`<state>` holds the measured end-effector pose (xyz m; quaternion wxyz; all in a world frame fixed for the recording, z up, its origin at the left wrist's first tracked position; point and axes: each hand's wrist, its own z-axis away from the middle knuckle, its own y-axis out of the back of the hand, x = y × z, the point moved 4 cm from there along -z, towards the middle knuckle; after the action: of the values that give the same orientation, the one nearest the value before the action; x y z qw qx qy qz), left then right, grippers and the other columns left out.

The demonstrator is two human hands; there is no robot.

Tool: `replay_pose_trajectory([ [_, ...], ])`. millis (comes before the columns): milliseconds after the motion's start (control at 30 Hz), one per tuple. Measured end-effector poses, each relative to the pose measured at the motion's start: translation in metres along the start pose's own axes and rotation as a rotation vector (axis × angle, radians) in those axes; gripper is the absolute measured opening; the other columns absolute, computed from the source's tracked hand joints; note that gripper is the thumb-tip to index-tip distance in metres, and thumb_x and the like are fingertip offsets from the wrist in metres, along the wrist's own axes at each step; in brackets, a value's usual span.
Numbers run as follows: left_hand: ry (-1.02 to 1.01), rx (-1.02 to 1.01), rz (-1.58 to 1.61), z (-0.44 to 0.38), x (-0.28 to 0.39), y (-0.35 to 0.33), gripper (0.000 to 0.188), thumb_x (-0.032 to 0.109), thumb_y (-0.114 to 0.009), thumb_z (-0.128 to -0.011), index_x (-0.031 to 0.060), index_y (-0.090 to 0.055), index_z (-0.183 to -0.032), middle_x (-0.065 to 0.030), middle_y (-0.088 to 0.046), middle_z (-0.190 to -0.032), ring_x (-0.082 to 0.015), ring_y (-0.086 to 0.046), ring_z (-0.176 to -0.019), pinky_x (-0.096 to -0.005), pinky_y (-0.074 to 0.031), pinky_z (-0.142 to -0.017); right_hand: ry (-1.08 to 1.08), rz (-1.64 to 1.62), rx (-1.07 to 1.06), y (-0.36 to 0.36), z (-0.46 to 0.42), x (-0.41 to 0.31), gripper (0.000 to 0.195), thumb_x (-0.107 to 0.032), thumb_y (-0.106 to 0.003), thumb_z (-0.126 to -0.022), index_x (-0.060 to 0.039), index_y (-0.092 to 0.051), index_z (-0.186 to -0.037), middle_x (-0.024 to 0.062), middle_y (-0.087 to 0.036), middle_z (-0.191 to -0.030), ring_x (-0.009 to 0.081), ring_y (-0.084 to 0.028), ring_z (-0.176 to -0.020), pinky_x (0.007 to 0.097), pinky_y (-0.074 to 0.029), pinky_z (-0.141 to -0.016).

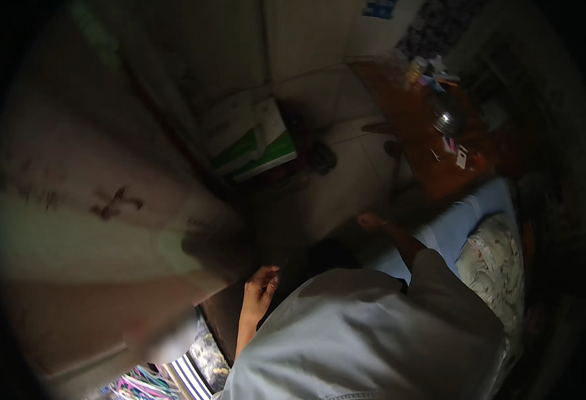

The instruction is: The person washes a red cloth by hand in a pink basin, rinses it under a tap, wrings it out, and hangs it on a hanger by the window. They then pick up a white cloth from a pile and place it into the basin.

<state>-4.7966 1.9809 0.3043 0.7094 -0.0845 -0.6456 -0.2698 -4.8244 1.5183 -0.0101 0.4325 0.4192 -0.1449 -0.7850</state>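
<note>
My left hand (pixel 262 284) hangs low in front of my body, its fingers loosely curled and the thumb a little apart. Nothing shows in it, and it is nearest to the lower end of a stained wall (pixel 173 265). On the other side, my right hand (pixel 371 221) is held out over the dark floor, beside a bed with a blue sheet (pixel 447 230). That hand is dim and blurred, so its fingers and anything in them cannot be made out. A patterned pillow or folded quilt (pixel 490 255) lies on the bed.
A brown wooden table (pixel 418 130) bears a shiny dark rounded object (pixel 445 117), a jar (pixel 417 69) and small items. White-and-green cartons (pixel 268 142) stand on the tiled floor (pixel 343 175). Colourful hangers or cords (pixel 145 385) and striped cloth (pixel 190 376) lie at lower left.
</note>
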Motion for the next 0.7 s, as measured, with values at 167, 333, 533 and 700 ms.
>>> replay_pose_trajectory([
  [167, -0.038, -0.174, -0.206, -0.099, 0.029, -0.053, 0.021, 0.003, -0.056, -0.085, 0.0009, -0.058, -0.106, -0.0136, -0.065, -0.083, -0.0172, -0.065, -0.078, -0.0281, -0.05, -0.066, 0.054, 0.461, 0.051, -0.012, 0.018, 0.078, 0.02, -0.022, -0.049, -0.088, -0.0066, -0.06, -0.094, 0.0113, -0.06, -0.08, 0.0217, -0.056, -0.074, 0.0419, -0.047, -0.071],
  [333, -0.179, -0.452, -0.197, -0.196, 0.061, -0.156, 0.021, 0.002, -0.055, -0.085, 0.0016, -0.058, -0.106, -0.0133, -0.064, -0.082, -0.0165, -0.065, -0.078, -0.0288, -0.05, -0.064, 0.127, 0.068, 0.572, -0.013, 0.105, 0.182, 0.02, -0.019, -0.052, -0.087, -0.0047, -0.06, -0.098, 0.0115, -0.061, -0.083, 0.0217, -0.06, -0.077, 0.0385, -0.05, -0.068],
  [533, -0.214, -0.629, -0.314, -0.273, 0.038, -0.229, 0.02, 0.007, -0.055, -0.085, 0.0029, -0.057, -0.104, -0.0138, -0.064, -0.082, -0.0203, -0.065, -0.074, -0.0297, -0.049, -0.062, -0.319, -0.761, 0.56, 0.065, 0.166, 0.132, 0.026, -0.008, -0.053, -0.083, -0.0012, -0.058, -0.107, 0.0129, -0.064, -0.081, 0.0183, -0.063, -0.066, 0.0333, -0.052, -0.063],
  [700, -0.246, -0.9, -0.514, -0.327, -0.014, -0.284, 0.019, 0.012, -0.055, -0.086, 0.0026, -0.057, -0.102, -0.015, -0.064, -0.091, -0.0249, -0.064, -0.077, -0.0329, -0.05, -0.064, -0.602, -0.824, 0.632, 0.03, 0.242, 0.16, 0.03, -0.007, -0.052, -0.081, -0.0018, -0.057, -0.11, 0.0143, -0.065, -0.083, 0.0204, -0.065, -0.07, 0.0343, -0.052, -0.07],
])
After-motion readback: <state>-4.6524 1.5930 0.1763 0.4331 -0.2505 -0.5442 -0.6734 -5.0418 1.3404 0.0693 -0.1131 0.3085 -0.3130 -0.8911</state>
